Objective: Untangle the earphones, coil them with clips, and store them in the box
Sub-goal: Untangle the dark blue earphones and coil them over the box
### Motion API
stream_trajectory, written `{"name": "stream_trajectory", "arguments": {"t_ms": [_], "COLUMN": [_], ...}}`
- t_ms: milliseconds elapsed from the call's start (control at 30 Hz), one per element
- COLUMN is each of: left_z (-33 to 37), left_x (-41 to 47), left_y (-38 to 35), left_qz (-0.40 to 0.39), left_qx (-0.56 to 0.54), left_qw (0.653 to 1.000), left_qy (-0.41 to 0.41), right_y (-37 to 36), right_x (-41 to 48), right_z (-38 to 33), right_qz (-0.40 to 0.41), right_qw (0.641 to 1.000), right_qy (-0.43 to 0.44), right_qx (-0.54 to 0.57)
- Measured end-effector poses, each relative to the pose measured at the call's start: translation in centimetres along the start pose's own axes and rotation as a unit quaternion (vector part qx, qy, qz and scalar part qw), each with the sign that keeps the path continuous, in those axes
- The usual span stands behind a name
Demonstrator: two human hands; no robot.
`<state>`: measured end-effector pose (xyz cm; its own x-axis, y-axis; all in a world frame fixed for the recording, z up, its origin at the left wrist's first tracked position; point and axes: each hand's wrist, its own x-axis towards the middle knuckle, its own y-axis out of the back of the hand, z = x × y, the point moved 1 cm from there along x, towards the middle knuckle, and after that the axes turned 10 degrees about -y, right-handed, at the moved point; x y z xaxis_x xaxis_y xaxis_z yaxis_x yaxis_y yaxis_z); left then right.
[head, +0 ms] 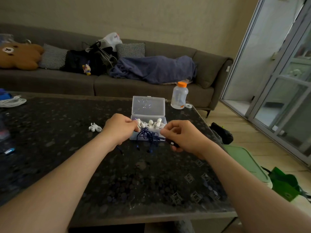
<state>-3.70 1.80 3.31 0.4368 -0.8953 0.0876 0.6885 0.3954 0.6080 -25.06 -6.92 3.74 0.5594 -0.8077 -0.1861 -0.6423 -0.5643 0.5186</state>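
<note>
Head view is showing the left hand [120, 127] and right hand [183, 137] each pinching the tangled dark blue earphones [149, 136] between curled fingers, above the table [117, 174] just before the open box [148, 106]. White coiled earphones [151, 124] are sitting inside it.

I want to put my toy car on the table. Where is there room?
Bare table lies between the front edge and the left hand and right hand, and also between the white cable and the clear box. It is crowded in front of the box, where both hands hold the blue earphones.
</note>
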Motion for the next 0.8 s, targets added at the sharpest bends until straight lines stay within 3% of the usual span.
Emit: {"name": "stream_trajectory", "arguments": {"t_ms": [267,367,433,533,600,800], "left_z": [-0.8,-1.6,-2.0,-2.1,-2.4,-3.7], "left_x": [0.6,0.9,1.2,1.0,1.0,0.9], "left_y": [0.1,0.2,0.3,0.2,0.1,0.5], "left_qz": [0.056,0.044,0.011,-0.059,-0.091,-0.118], "left_qx": [0.086,0.148,0.174,0.215,0.212,0.285], "left_qw": [0.994,0.988,0.985,0.969,0.964,0.946], "left_qy": [-0.041,-0.030,0.011,0.106,0.135,0.100], "right_y": [0.2,0.1,0.1,0.3,0.4,0.8], "right_x": [-0.7,-0.3,-0.1,0.0,-0.3,-0.6], "right_z": [-0.3,-0.5,-0.9,-1.7,-2.2,-2.4], "right_qz": [-0.095,0.001,0.071,0.039,0.037,0.048], "right_qw": [0.994,1.000,0.994,0.937,0.922,0.911], "right_qy": [-0.021,0.014,0.030,0.029,0.010,0.021], "right_qx": [-0.054,-0.017,0.083,0.347,0.385,0.408]}}
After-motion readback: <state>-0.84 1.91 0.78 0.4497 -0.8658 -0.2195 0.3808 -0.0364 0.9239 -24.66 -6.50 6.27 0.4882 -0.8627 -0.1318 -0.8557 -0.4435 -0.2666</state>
